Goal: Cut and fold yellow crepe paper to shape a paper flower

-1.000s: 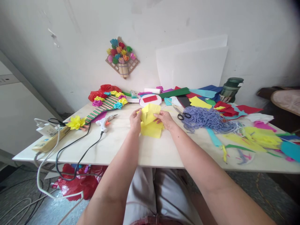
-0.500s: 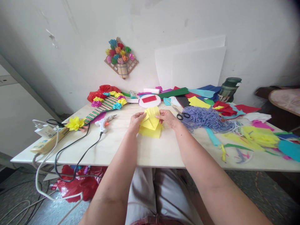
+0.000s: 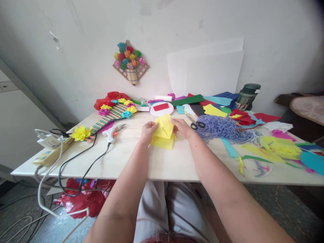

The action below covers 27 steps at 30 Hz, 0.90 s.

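Observation:
A folded piece of yellow crepe paper [image 3: 165, 127] is held up in front of me, over the table. My left hand [image 3: 149, 131] pinches its left edge between thumb and fingers. On the other side, the fingers of my right hand [image 3: 182, 128] are closed at the right edge of the same piece. Below it, partly covered, lies a second flat yellow sheet [image 3: 162, 143]. Just beyond the paper is a white oval card [image 3: 168, 111] with a red strip [image 3: 161, 107] on it. Black-handled scissors [image 3: 197, 125] rest to the right of my right hand.
On the left are a glue gun [image 3: 109, 135], a power strip [image 3: 54, 153] with cords, and a striped panel [image 3: 108, 118] with paper flowers. Purple-blue yarn [image 3: 220, 128], coloured paper scraps [image 3: 280, 148] and a dark green jar [image 3: 248, 97] occupy the right. A flower decoration [image 3: 131, 62] hangs on the wall.
The folded yellow paper has tilted, and its front fold lies differently. My right fingers have shifted slightly along its right edge. My left hand has barely moved.

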Motion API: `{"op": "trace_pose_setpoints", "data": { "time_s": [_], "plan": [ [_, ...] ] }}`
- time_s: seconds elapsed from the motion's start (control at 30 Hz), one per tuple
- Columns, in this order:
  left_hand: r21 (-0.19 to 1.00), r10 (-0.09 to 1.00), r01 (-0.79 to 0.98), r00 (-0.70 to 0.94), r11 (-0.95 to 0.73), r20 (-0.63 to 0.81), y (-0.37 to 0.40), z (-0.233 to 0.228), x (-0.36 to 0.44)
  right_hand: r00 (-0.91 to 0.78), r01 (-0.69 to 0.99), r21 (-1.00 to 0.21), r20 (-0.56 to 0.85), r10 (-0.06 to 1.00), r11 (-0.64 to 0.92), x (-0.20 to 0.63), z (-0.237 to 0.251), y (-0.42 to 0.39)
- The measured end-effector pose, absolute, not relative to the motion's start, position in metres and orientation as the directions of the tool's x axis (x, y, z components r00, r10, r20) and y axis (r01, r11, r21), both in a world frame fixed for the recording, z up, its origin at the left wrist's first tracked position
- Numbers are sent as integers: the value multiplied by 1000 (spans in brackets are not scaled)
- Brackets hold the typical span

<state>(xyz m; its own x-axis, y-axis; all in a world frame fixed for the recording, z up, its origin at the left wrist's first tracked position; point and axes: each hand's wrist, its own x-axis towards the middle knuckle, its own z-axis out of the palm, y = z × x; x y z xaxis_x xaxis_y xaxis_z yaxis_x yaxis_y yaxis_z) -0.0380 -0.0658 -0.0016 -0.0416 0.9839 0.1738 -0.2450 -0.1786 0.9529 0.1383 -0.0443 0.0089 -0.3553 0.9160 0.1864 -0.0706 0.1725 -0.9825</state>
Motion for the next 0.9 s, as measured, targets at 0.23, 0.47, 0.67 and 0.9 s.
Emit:
{"op": "trace_pose_setpoints", "data": {
  "time_s": [0.23,0.47,0.67,0.9],
  "plan": [
    [948,985,-269,-16,-168,170,-65,-3,-37,-316,-18,-982,183,931,186,137,12,-46],
    [956,987,-254,25,-146,157,-67,0,-40,-303,-7,-979,194,933,201,138,9,-43],
    [966,980,-165,-18,-199,198,-65,-1,-42,-373,16,-980,178,910,198,140,8,-43],
    [963,982,-191,-27,-188,186,-63,-2,-44,-389,-36,-978,202,899,204,142,9,-43]
  ]
}}
